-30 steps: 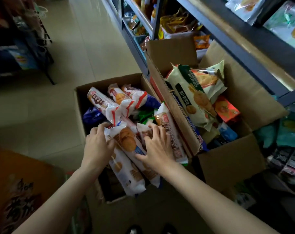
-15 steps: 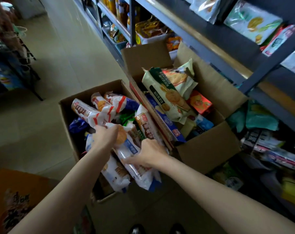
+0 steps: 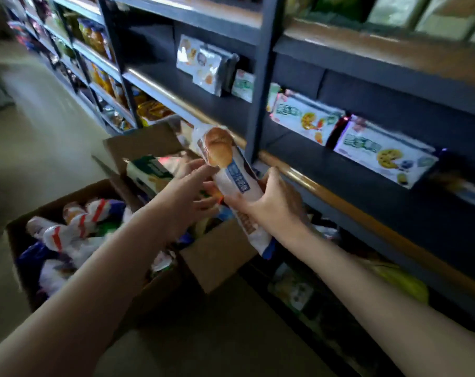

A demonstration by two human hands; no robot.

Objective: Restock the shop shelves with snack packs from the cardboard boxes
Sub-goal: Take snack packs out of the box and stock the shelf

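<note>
A long white biscuit pack (image 3: 230,175) with a round biscuit picture stands nearly upright in front of the dark shelf. My right hand (image 3: 274,205) grips its middle from the right. The fingers of my left hand (image 3: 187,191) are spread and touch the pack's left side. Below my left arm, the near cardboard box (image 3: 18,235) holds several white, red-striped snack packs (image 3: 70,227). The far cardboard box (image 3: 220,254) sits under my hands with a green-and-white pack (image 3: 149,170) in it. The shelf (image 3: 326,159) carries a few white biscuit packs (image 3: 383,151).
A dark upright post (image 3: 260,85) divides the shelf bays right behind the held pack. An orange-brown rail (image 3: 367,221) edges the shelf. More stocked shelves (image 3: 100,63) run away at the upper left. Pale tiled floor (image 3: 40,131) lies left of the boxes.
Both hands have lifted a biscuit pack out of the near box and up to shelf height. My view has swung up and right toward the shelves.
</note>
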